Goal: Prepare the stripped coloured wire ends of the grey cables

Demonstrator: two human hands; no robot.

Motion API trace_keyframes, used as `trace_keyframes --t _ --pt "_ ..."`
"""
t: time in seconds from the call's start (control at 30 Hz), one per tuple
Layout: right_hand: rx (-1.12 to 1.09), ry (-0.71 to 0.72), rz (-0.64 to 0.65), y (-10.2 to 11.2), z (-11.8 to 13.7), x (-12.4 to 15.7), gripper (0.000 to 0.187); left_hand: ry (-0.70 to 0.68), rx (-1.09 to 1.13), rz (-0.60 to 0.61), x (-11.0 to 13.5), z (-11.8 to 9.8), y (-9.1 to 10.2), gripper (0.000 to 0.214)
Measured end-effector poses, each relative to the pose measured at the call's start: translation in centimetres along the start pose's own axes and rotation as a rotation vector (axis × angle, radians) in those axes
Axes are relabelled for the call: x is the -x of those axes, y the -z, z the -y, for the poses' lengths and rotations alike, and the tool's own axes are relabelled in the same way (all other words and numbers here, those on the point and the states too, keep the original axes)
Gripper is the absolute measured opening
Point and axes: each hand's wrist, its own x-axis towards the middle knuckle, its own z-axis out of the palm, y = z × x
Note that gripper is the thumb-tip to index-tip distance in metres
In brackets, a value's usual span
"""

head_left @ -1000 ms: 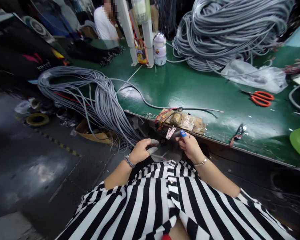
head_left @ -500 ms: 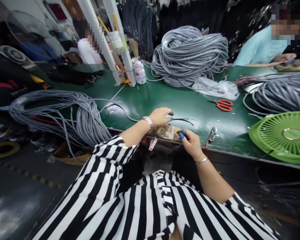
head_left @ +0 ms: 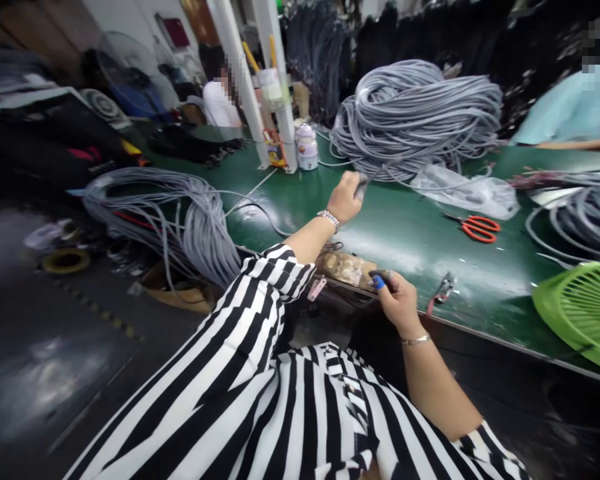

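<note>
My left hand (head_left: 346, 197) is stretched forward over the green table, its fingers curled together near the foot of a big grey cable coil (head_left: 415, 120). Dark covers sit on its fingertips; whether it pinches anything is hidden. My right hand (head_left: 399, 300) is closed at the right end of a worn brown block (head_left: 349, 268) on the table's front edge. Blue tape or a cover wraps its thumb, and what lies between the fingers is too small to make out. A pink clip (head_left: 317, 289) hangs below the block.
Another grey cable coil (head_left: 200, 213) drapes over the front edge at left. To the right lie red-handled scissors (head_left: 480, 228), a small cutter (head_left: 445, 288), a plastic bag (head_left: 465, 190) and a green fan (head_left: 587, 313). A bottle (head_left: 307, 148) stands by white posts. Two people sit beyond.
My left hand has moved forward from the block towards the big coil. The cable end with thin wires beside it no longer shows. My right hand stays at the block; the view has shifted left.
</note>
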Motion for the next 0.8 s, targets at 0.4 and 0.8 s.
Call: trace_keyframes --t 0.4,0.8 --pt "-0.001 -0.021 0.039 0.3 -0.2 0.2 0.039 -0.113 0.403 0.297 23.0 -2.2 15.9 0.03" --pt "0.151 0.06 0.677 -2.8 4.8 3.5 0.063 0.273 0.209 0.563 33.9 0.6 11.4 0.029"
